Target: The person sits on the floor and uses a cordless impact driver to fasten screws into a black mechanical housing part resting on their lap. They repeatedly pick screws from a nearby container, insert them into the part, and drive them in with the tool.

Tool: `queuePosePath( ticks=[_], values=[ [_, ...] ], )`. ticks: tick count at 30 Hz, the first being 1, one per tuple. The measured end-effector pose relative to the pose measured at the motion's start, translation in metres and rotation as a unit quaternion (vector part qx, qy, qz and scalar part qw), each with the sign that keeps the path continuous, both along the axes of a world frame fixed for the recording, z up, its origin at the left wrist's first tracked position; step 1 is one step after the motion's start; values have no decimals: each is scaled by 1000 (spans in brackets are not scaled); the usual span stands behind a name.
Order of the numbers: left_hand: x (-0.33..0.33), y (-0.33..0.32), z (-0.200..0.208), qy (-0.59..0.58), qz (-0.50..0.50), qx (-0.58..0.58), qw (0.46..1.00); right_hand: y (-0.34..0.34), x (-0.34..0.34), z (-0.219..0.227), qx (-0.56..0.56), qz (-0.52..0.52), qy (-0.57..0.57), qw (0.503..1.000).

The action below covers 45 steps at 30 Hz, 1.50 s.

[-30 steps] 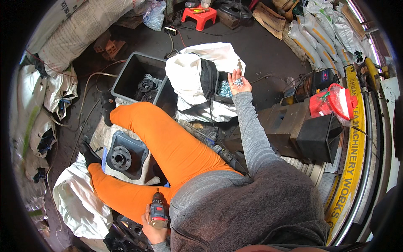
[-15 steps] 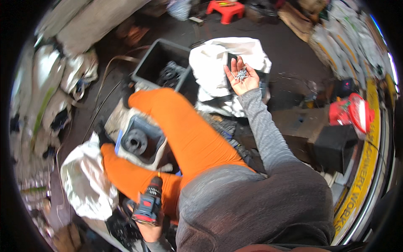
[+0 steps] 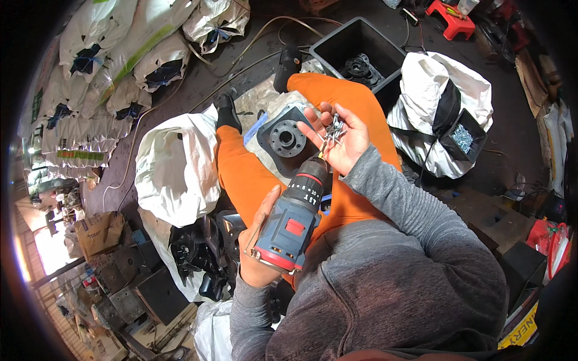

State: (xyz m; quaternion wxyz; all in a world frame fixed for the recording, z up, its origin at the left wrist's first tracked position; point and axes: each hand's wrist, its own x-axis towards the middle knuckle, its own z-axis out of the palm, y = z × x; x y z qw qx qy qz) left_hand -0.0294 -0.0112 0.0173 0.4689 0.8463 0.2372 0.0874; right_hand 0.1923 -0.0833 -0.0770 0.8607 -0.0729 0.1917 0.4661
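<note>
My left hand point(image 3: 254, 256) grips a grey and red cordless drill point(image 3: 288, 224), whose bit points up and away. The bit's tip meets the small silver screws point(image 3: 334, 131) lying in my cupped right hand point(image 3: 352, 149); I cannot tell whether a screw is on it. Between my knees, just beyond the hands, a dark round flange with bolt holes point(image 3: 286, 139) sits on or in a square grey container point(image 3: 265, 139).
To the right, a white sack point(image 3: 415, 99) carries a black open box point(image 3: 480, 146) of screws point(image 3: 462, 138). A grey crate point(image 3: 328, 58) with dark round parts stands ahead. Another white sack point(image 3: 174, 171) is at the left, with black parts point(image 3: 195, 246) nearby. Cables point(image 3: 135, 135) cross the floor.
My right hand, holding the screws, has come in from above the white sack. The drill has moved up and right to meet it. The view has shifted left.
</note>
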Motion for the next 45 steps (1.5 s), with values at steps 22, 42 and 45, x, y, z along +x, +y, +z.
queuePosePath(
  ticks=[22,42,45],
  values=[
    [-23,25,25,-38,2,34,999,0,-32,-43,-89,296,-48,950],
    [-29,28,12,-47,58,-95,993,25,-20,-45,-58,333,-31,941],
    [-29,30,11,-30,53,-31,998,29,-25,-45,-89,332,-17,939]
  ],
)
